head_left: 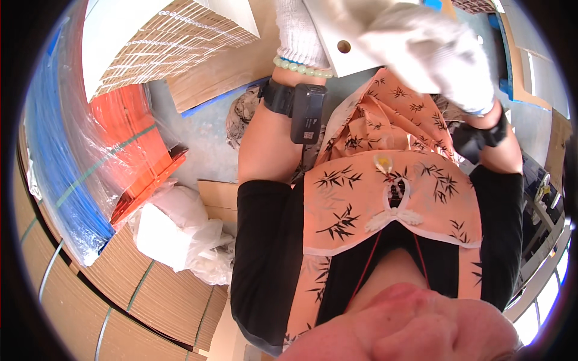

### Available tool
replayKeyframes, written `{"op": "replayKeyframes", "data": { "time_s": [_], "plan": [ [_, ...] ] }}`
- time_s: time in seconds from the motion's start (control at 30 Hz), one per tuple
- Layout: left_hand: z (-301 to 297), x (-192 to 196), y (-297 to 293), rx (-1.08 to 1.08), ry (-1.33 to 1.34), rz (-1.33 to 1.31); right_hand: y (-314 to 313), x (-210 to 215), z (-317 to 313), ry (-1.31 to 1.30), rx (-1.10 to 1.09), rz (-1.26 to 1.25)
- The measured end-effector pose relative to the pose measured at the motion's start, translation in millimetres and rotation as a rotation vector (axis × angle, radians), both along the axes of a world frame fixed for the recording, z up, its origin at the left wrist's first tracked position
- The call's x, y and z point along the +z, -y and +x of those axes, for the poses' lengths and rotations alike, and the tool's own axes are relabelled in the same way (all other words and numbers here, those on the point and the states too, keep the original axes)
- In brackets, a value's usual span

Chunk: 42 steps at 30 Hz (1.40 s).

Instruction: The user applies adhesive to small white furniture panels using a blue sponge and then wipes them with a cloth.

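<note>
We're looking straight down our own front here, and both gloved hands are up at twelve o'clock on a pale flat board (337, 51) with a round hole in it. Our left hand (298, 30), in a white knit glove, sits on the board's left edge; the fingers run out of the top of the frame, so we cannot tell how that grip stands. Our right hand (430, 54) is blurred, lying over the board's right part, and appears to be closed over it, steadying it from the other side — a hand on each side suits a thin sheet that would otherwise flop. A bead bracelet (304, 69) and a black wrist band (298, 105) sit just below the left glove.

Around us, no tabletop shows; it's grey floor (205, 144) at ten o'clock. An orange box (141, 150) under clear plastic wrap lies at nine, crumpled white plastic (177, 231) just below it, strapped cardboard stacks (138, 289) at seven, and more stacked sheets (162, 42) at eleven.
</note>
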<state>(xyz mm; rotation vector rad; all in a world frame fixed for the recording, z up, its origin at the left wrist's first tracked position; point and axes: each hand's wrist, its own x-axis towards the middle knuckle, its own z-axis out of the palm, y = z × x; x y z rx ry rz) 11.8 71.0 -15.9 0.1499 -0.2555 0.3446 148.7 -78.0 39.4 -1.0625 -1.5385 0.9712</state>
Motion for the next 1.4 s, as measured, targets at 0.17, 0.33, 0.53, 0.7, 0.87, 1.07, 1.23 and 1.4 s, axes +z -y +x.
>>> {"op": "replayKeyframes", "data": {
  "time_s": [0.17,0.33,0.53,0.7,0.87,1.07,1.23,1.4],
  "plan": [
    [5,6,5,-0.044,0.047,-0.016,51,14,24,-0.188,-0.740,-0.294],
    [4,7,7,-0.048,0.107,-0.033,28,28,16,-0.202,-0.779,-0.289],
    [18,12,7,-0.107,0.296,-0.045,2,38,11,-0.227,-0.788,-0.273],
    [5,8,9,-0.031,-0.046,-0.029,-12,45,24,-0.242,-0.818,-0.241],
    [-15,-30,-4,0.088,-0.220,0.286,-47,33,25,-0.303,-0.744,-0.228],
    [-10,-13,18,0.024,-0.281,0.119,-24,46,39,-0.322,-0.847,-0.201],
    [-25,-24,11,0.100,-0.442,0.625,-18,54,20,-0.308,-0.855,-0.236],
    [-28,-22,13,0.122,-0.615,0.816,38,38,86,-0.151,-0.997,-0.190]
  ]
}}
